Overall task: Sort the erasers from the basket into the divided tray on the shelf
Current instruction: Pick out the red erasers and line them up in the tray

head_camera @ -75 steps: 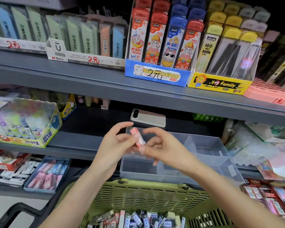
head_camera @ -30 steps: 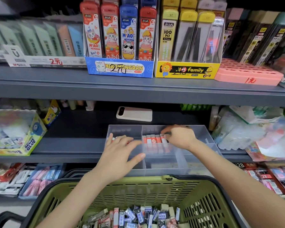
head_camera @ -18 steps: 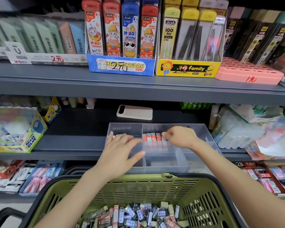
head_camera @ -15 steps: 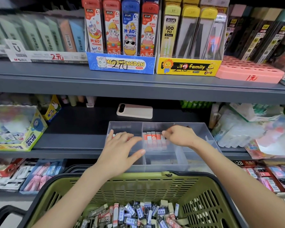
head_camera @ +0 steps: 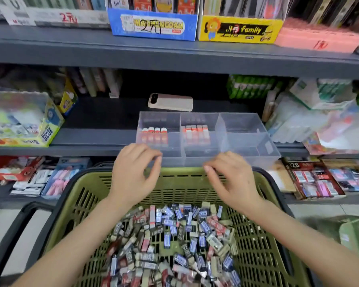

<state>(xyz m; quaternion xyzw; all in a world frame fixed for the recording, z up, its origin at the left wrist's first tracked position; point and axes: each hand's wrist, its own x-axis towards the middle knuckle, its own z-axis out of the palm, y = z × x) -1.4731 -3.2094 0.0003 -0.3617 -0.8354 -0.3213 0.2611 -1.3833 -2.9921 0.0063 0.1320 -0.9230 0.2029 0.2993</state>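
Picking is due: left hand [head_camera: 133,175] and right hand [head_camera: 233,180] grips are curled loosely, empty; erasers [head_camera: 174,235] lie at 6 o'clock.

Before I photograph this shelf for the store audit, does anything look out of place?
A phone lies flat on the shelf behind the divided tray; it looks like a personal item, not stock. The erasers in the tray stand in tidy rows.
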